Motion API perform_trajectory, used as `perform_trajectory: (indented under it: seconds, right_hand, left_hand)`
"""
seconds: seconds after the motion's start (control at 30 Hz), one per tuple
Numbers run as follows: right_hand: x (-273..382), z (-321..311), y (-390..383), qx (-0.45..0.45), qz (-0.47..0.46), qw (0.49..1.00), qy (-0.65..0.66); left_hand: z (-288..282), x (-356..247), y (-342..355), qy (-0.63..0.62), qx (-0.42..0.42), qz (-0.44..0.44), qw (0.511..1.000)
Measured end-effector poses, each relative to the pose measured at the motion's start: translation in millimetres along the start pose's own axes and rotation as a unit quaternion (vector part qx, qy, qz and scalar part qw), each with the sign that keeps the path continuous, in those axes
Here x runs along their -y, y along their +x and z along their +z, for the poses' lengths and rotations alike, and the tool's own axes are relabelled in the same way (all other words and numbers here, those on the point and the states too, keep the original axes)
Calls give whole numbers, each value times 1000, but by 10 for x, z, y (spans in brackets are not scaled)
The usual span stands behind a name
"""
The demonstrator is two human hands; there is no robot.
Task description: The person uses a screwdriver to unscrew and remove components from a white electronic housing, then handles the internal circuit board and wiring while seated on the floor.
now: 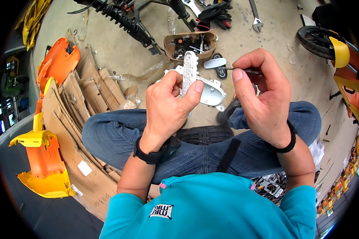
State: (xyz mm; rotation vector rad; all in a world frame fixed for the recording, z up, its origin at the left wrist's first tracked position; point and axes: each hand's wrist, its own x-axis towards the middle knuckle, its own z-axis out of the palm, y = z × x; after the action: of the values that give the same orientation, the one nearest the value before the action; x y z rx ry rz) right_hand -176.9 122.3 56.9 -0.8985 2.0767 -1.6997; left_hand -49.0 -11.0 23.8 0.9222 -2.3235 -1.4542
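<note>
Between the thumb and fingers of my left hand (169, 105) stands a long, rounded white plastic piece (190, 67), held upright with its ribbed inner side showing. My right hand (263, 95), to its right, pinches a thin dark metal tool (251, 71), which looks like a small screwdriver. The tool's tip points left and is apart from the white piece. Lower down, partly behind my left hand, is a white plastic housing (212, 95) with screw tabs. Past the tool tip, a black oval part (220, 71) lies on the floor beside a pale oval piece (214, 63).
A cardboard box (171, 46) of screws and small metal parts stands ahead. Beyond it are black gloves (214, 16) and an adjustable wrench (256, 22). Flattened cardboard (68, 131) and orange and yellow panels (42, 163) lie left. A wheel (315, 43) stands at the right.
</note>
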Motion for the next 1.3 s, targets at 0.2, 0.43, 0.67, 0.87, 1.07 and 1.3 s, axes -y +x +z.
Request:
perform_trajectory:
  seconds: [0.2, 0.43, 0.67, 0.87, 1.07, 1.3]
  right_hand:
    - [14, -27, 7, 0, 39, 999, 22]
    - [39, -53, 42, 16, -12, 999, 50]
    - [161, -94, 25, 88, -20, 995, 46]
    - [221, -85, 2, 113, -15, 991, 64]
    - [221, -99, 9, 111, -75, 991, 10]
    - [57, -13, -28, 96, -52, 992, 67]
  left_hand:
    - [-2, 155, -3, -81, 21, -10, 996]
    - [-93, 59, -23, -470, 114, -151, 862]
    - [-106, 130, -168, -598, 204, -168, 756]
    - [-130, 124, -199, -709, 270, -121, 641]
    - [-131, 173, -223, -735, 287, -140, 598]
    - [-94, 138, -190, -717, 258, -158, 628]
